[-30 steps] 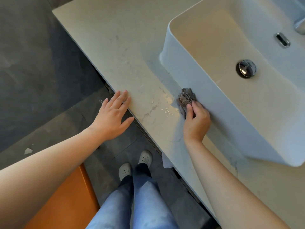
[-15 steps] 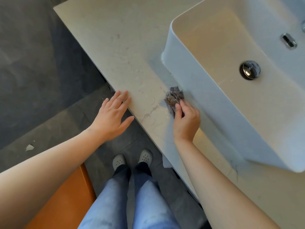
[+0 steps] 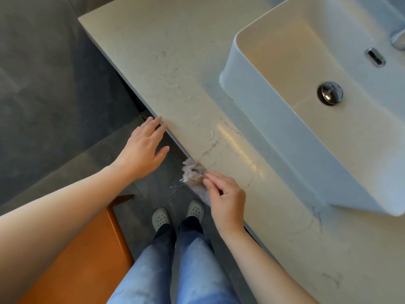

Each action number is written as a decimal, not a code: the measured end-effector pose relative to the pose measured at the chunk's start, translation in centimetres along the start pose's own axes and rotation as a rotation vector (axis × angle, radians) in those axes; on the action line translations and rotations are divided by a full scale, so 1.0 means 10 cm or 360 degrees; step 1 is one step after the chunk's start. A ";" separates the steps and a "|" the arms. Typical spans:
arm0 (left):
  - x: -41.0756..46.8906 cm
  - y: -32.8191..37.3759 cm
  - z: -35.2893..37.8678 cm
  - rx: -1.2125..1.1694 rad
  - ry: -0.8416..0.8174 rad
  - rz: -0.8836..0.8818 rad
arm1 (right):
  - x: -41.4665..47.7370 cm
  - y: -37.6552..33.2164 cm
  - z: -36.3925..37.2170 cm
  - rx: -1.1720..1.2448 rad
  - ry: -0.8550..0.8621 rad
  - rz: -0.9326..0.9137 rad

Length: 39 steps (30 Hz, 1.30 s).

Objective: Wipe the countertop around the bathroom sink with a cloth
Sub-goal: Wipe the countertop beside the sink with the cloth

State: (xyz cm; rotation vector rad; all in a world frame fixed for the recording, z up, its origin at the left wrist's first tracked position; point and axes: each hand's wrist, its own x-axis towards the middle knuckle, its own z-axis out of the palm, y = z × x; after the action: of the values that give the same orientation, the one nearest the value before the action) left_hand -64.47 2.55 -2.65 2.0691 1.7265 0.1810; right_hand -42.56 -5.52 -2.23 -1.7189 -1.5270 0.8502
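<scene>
Looking down at this one, the whole thing turns on where the small crumpled grey cloth [image 3: 194, 173] sits. It's right at the front edge of the beige veined stone countertop [image 3: 175, 62], with part of the bunch hanging off over the floor. The right hand [image 3: 225, 198] has its fingers curled onto it, gripping the near end, so the loose wad pokes out ahead and to the left of the fingertips. The cloth's long axis runs roughly along the counter's front edge, with a tail tucked back under the hand.

The left hand [image 3: 144, 150] is flat and holding nothing, fingers straight, with the tips at the counter edge further left. I can't tell if they actually touch it. So the right hand is clearly the working one.

My guess is the next stroke has to head back inward, away from the lip, or the cloth slides off. There's plenty of bare counter up and to the left. Toward the white rectangular vessel sink [image 3: 274, 128] there's only a narrowish strip, with a wet shiny streak [image 3: 236, 141] along it. A few dark hair-like marks [image 3: 317, 218] sit near the sink's front corner, off to the right, probably worth a pass too.
</scene>
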 end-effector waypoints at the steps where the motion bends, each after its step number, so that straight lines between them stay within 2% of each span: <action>1: 0.01 0.00 0.00 -0.0001 0.0004 0.0013 | 0.04 -0.02 -0.05 0.0068 0.0104 0.0070; 4: 0.06 0.01 0.01 -0.0025 0.0008 0.0058 | 0.33 -0.02 -0.24 0.0135 0.0391 0.0176; 7: 0.14 0.02 0.03 -0.0008 -0.0017 0.0100 | 0.78 0.13 -0.43 -0.0021 0.0537 0.0171; 11: 0.25 -0.02 0.03 0.0034 -0.0045 0.0077 | 1.14 0.44 -0.44 -0.0435 0.0369 0.0098; 13: 0.28 -0.06 0.03 0.0046 -0.0038 0.0028 | 1.16 0.54 -0.39 -0.0518 0.0400 0.0058; 17: 0.29 -0.15 0.04 0.0081 -0.0075 0.0017 | 1.17 0.53 -0.27 -0.0538 0.0545 0.0023; 22: 0.29 -0.19 0.04 0.0021 -0.0098 0.0042 | 1.27 0.46 -0.15 -0.0515 0.0595 0.0020; 28: 0.28 -0.23 0.06 0.0051 -0.0100 0.0059 | 1.40 0.37 -0.10 -0.0509 0.0444 -0.0019; 32: 0.28 -0.22 0.07 0.0059 -0.0092 0.0059 | 1.46 0.31 -0.03 -0.0482 0.0528 0.0023; 39: 0.29 -0.24 0.05 0.0050 -0.0107 0.0061 | 1.02 0.18 0.15 -0.0460 0.0350 -0.0028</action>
State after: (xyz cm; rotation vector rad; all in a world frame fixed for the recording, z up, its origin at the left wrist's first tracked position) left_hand -65.87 5.49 -4.59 2.1072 1.6614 0.0953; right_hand -41.80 4.54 -4.95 -1.9283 -1.5681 0.4284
